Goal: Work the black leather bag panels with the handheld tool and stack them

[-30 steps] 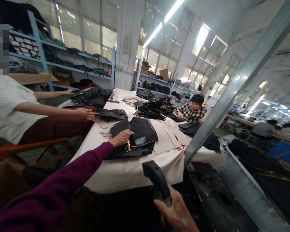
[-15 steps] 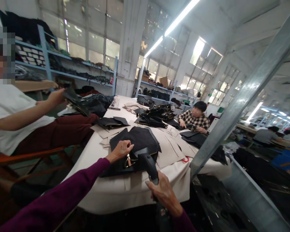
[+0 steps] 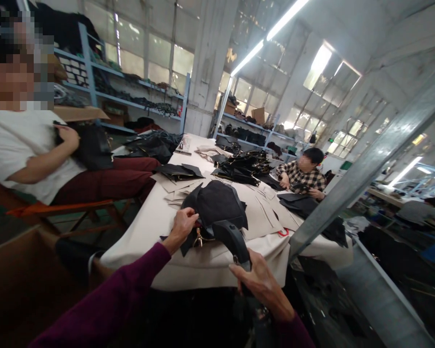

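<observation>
A black fabric bag piece (image 3: pixel 219 203) lies on the near end of the cloth-covered table (image 3: pixel 137 246), its middle bulging upward. My left hand (image 3: pixel 183 226) pinches its near left edge between closed fingertips. Just right of those fingers, a gold metal clasp (image 3: pixel 199 238) hangs at the piece's near side. My right hand (image 3: pixel 259 278) is wrapped round the handle of a black handheld tool with a curved neck (image 3: pixel 234 240). The tool's broad head points left, over the near right part of the bag piece; whether they touch I cannot tell.
Cream flat sheets (image 3: pixel 259 212) and a heap of black pieces with gold edging (image 3: pixel 239 166) lie beyond. A slanting metal post (image 3: pixel 362 159) stands at right. One co-worker (image 3: pixel 32 150) sits at left holding a black piece; another in checks (image 3: pixel 300 174) sits across.
The view has shifted leftward. The bag piece's middle has risen into a bulge. The left co-worker has drawn a black piece in against the torso. Both my hands keep their holds.
</observation>
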The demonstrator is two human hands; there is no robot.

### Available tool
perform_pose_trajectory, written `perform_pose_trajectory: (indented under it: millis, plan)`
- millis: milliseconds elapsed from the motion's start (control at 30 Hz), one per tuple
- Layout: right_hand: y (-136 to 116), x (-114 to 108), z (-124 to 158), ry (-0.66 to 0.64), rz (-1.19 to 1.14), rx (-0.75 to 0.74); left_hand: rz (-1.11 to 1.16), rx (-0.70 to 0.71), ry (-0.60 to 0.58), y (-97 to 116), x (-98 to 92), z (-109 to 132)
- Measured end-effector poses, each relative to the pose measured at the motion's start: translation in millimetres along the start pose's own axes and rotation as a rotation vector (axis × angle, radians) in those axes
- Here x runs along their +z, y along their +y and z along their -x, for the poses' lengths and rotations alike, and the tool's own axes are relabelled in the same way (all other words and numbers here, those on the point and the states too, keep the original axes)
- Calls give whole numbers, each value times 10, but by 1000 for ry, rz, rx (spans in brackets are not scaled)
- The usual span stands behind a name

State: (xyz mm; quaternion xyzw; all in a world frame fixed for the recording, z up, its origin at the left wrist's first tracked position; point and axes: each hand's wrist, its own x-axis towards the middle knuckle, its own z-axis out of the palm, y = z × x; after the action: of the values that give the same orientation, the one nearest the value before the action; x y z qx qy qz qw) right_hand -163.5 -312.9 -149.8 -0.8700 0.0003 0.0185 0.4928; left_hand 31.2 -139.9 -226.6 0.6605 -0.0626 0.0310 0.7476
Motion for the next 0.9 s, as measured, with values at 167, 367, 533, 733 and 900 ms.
perform_pose_trajectory:
  millis: [167, 367, 533, 733, 900]
  plan:
    - [-49, 129, -89, -67, -12, -22, 264, -43, -53, 82, -93, 214]
    - [-80, 164, -316, -41, -57, -64, 449, -90, -189, 85, -154, 310]
    - [-84, -61, -166, 23, -37, -57, 468, -74, -179, 94, -136, 238]
    - [-41, -25, 29, -51, 10, -12, 451, -73, -216, -2, -101, 265]
    - [-41, 139, -246, -56, -1, -8, 433, -71, -226, -96, -72, 263]
